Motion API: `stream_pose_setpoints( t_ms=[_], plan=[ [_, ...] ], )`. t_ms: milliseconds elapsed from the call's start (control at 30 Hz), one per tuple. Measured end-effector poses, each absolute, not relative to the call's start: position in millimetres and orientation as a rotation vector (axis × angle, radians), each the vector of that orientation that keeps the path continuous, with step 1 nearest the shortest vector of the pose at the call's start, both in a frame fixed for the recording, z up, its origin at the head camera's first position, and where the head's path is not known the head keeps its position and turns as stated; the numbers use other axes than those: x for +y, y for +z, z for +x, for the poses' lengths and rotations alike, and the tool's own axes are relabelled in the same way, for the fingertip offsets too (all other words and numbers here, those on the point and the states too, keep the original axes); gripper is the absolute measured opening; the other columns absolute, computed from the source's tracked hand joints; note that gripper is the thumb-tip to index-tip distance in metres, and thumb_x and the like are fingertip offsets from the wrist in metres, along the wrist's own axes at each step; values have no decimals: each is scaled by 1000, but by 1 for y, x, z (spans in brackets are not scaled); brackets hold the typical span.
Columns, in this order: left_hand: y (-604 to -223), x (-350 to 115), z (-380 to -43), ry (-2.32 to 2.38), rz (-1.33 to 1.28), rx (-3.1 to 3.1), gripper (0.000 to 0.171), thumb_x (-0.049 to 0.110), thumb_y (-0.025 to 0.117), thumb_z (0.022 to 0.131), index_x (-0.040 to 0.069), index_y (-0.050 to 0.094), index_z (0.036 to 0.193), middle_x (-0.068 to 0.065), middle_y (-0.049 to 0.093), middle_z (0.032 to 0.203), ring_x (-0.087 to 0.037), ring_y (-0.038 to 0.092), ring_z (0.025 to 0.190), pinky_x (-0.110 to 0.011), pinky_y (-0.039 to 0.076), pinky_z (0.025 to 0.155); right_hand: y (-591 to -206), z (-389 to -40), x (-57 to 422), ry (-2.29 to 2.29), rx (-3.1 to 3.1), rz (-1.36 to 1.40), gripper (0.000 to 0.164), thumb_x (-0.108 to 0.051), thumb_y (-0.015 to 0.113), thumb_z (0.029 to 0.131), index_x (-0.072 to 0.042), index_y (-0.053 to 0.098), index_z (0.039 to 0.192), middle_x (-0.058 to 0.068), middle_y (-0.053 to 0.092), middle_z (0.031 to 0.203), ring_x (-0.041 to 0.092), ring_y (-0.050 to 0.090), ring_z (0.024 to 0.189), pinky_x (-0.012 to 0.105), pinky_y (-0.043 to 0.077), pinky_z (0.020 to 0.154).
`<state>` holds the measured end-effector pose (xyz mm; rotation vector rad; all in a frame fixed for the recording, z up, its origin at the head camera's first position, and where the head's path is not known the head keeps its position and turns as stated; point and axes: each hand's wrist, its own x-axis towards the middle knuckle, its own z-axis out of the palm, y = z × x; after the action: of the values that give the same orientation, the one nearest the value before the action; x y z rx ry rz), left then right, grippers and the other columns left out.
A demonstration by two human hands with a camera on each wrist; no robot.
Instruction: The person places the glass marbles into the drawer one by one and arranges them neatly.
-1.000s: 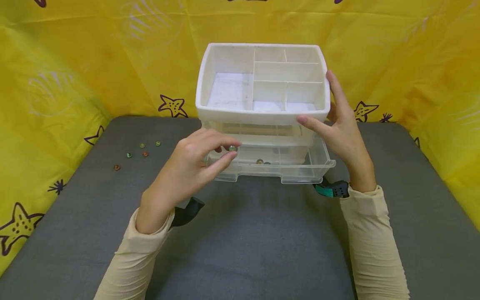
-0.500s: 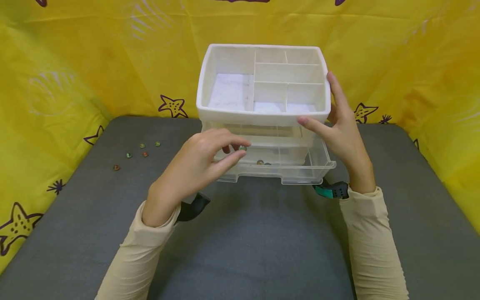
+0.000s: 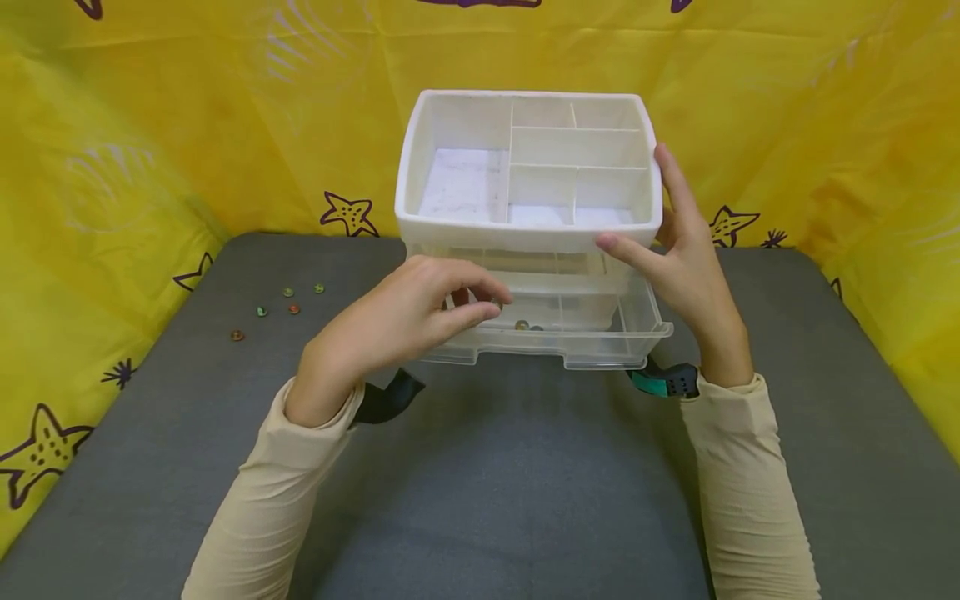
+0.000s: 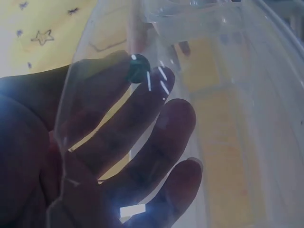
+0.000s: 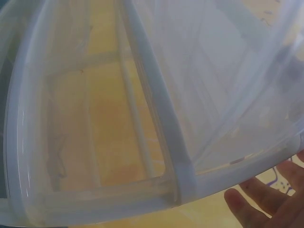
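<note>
My left hand (image 3: 401, 312) reaches over the pulled-out clear drawer (image 3: 600, 342) of a white plastic drawer organizer (image 3: 525, 237). It pinches a green glass marble (image 4: 138, 69) between thumb and index finger; the left wrist view shows this through the clear plastic, the other fingers loosely bent. A couple of marbles (image 3: 522, 325) lie on the drawer floor, just right of the fingertips. My right hand (image 3: 686, 262) grips the organizer's right side, thumb on the front rim and fingers along the side wall. In the right wrist view, its fingertips (image 5: 237, 202) show beside the translucent body.
Several marbles (image 3: 293, 308), green and orange-brown, lie scattered on the grey tabletop (image 3: 510, 492) at left. The organizer's top tray (image 3: 465, 179) is split into compartments. A yellow patterned cloth (image 3: 262, 108) hangs behind and at both sides.
My left hand has moved right and slightly down over the drawer with the marble, which the fingers now mostly cover in the head view. The right hand keeps its hold on the organizer.
</note>
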<state>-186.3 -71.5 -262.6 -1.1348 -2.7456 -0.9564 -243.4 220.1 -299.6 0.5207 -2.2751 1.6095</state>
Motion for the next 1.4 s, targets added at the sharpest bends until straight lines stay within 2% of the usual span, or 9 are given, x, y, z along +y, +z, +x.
stream_pose_setpoints(
  t_ms=[133, 567, 833, 1400],
  plan=[
    [-263, -71, -191, -930, -1125, -2773, 17, 13, 67, 95, 11, 75, 109, 3, 75, 104, -12, 65, 87, -32, 54, 83, -300, -243, 220, 1597, -2285, 516, 95, -10, 77, 84, -34, 22, 157, 0, 39, 154, 26, 58, 118, 17, 55, 82],
    [-259, -66, -199, -860, -1093, -2962, 17, 19, 65, 97, 22, 76, 108, 7, 75, 102, -7, 65, 84, -29, 52, 77, -300, -242, 220, 1620, -2273, 519, 95, -8, 77, 84, -34, 22, 157, 1, 40, 154, 26, 57, 119, 16, 54, 81],
    [-260, -63, -203, -875, -1050, -2931, 15, 21, 70, 93, 23, 76, 107, 10, 75, 92, -8, 64, 77, -30, 50, 71, -300, -242, 221, 1629, -2286, 500, 95, -10, 77, 85, -36, 21, 157, -1, 38, 155, 25, 55, 120, 16, 54, 81],
    [-262, -64, -198, -828, -948, -2937, 10, 33, 71, 92, 33, 78, 99, 18, 73, 88, -7, 58, 69, -30, 46, 62, -300, -243, 220, 1630, -2277, 514, 96, -9, 77, 85, -35, 20, 157, 0, 37, 155, 25, 56, 119, 16, 53, 82]
  ],
)
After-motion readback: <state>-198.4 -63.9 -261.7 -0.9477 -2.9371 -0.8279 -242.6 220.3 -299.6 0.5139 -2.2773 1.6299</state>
